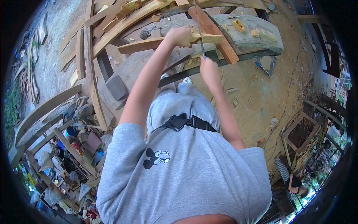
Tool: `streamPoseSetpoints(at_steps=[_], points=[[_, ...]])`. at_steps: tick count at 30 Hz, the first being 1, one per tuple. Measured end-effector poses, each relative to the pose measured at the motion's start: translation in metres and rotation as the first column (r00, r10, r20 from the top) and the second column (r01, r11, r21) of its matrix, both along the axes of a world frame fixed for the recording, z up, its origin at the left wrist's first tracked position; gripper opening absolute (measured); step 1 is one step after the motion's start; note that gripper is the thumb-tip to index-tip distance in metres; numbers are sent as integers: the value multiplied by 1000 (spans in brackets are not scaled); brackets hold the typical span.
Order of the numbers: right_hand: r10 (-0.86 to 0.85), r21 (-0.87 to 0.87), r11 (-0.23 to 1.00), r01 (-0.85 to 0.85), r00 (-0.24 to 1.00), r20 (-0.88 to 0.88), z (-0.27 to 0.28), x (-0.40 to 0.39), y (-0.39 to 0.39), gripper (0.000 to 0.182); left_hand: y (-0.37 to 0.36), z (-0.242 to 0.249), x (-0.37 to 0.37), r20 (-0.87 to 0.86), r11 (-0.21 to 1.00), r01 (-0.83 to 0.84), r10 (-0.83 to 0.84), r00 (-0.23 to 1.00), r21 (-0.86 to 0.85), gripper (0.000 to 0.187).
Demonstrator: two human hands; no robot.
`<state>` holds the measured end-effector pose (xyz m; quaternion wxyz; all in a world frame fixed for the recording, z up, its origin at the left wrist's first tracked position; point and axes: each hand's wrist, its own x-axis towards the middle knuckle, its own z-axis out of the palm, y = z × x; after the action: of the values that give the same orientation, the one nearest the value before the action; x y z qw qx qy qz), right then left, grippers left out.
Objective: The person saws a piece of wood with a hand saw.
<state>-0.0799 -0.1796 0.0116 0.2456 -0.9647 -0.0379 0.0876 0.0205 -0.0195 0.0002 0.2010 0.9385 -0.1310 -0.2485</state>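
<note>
My left hand (179,36) is closed over a narrow wooden board (143,46), pressing it down on the bench. Its right end rests across a thick reddish beam (228,52). In my right hand (210,70) is the handle of a saw (199,28), its thin blade seen nearly edge-on. The blade crosses the board just right of my left hand and points away from me. Whether it has cut into the wood cannot be made out. My fingers hide most of the saw's handle.
The worn bench (248,33) carries small wood blocks (238,25) and chips. Long timbers (90,56) lean at the left, beside a dark stool-like block (116,88). Cluttered shelving stands lower left. A wooden frame (300,130) and another person (294,183) are at the right.
</note>
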Motion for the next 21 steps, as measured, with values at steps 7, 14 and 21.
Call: streamPoseSetpoints(at_steps=[7,14,21], points=[[-1,62,998,8,993,-115,-34,-21,-3,38,1,-2,-2,128,1000,24,-25,991,12,25],[-39,109,993,53,992,-122,-48,-14,-11,39,0,-4,2,41,999,-4,5,999,-39,27],[-97,135,986,99,995,-26,-35,-20,-5,37,-1,-7,-2,94,999,0,-4,996,46,29]])
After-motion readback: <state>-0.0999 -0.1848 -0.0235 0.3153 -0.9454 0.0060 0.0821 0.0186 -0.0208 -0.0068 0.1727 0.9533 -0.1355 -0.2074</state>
